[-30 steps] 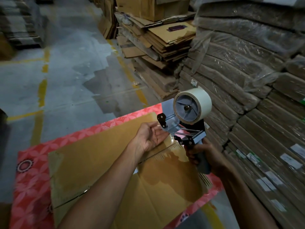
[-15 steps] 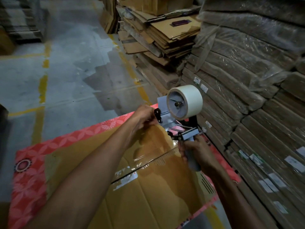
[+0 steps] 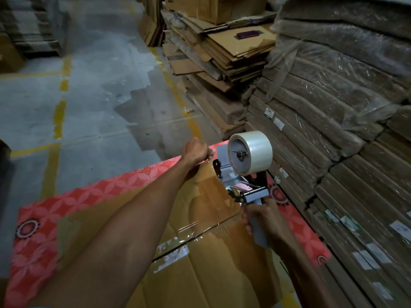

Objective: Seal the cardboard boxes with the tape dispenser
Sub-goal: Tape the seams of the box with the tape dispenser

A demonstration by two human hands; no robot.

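A flattened brown cardboard box [image 3: 213, 272] lies on a red patterned mat [image 3: 89, 196] on the floor. Clear tape runs over its middle seam. My right hand [image 3: 264, 218] grips the handle of a grey tape dispenser [image 3: 242, 178], which carries a clear tape roll [image 3: 255, 152] and stands above the box's far right part. My left hand [image 3: 196, 151] reaches past the box's far edge, fingers curled, pinching the tape's free end just left of the dispenser.
Wrapped stacks of flat cardboard [image 3: 344, 130] rise close on the right. More loose flattened boxes [image 3: 222, 52] pile up behind. Grey concrete floor [image 3: 100, 96] with yellow lines stretches to the left and ahead.
My left hand went from lying palm-up on the box to reaching past its far edge and closing on the tape end. The dispenser moved away from me with it.
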